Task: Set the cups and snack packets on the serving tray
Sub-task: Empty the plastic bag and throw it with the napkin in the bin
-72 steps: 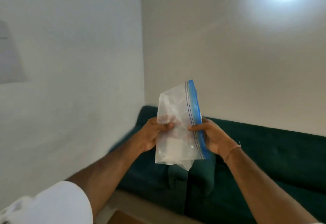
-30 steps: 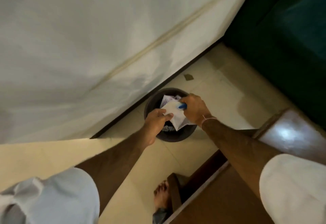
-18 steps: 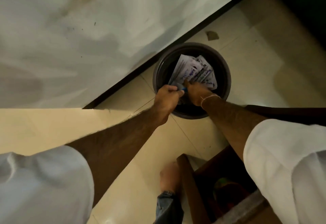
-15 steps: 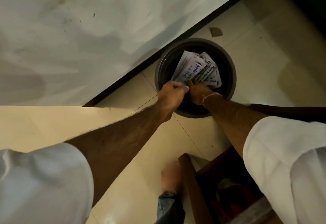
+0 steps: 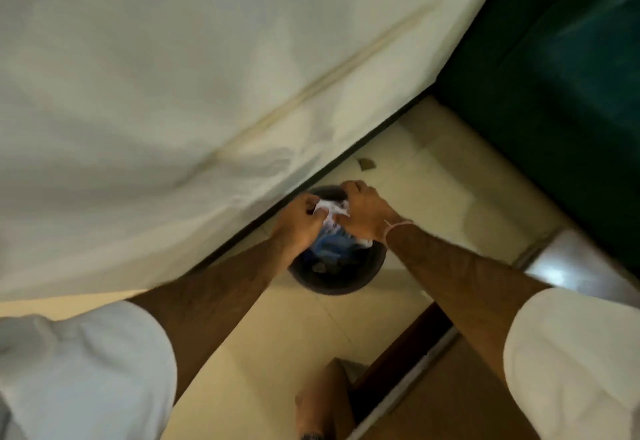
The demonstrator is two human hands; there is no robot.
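Pale tiled floor (image 5: pixel 433 204) by white wall. Both hands lifted up out of round dark bin (image 5: pixel 337 277) now. Left hand (image 5: pixel 299 223) and right hand (image 5: pixel 363 213) pinched shut on crumpled white plastic bag (image 5: pixel 330 209) between fingertips. Cups, snack packets, tray not seen; task waiting.

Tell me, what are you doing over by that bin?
A person is bent over a dark round bin on the floor by the wall. Both hands, the left hand and the right hand, pinch a crumpled white plastic bag just above the bin's opening. Some blue and other rubbish shows inside the bin. No cups, snack packets or tray are in sight.
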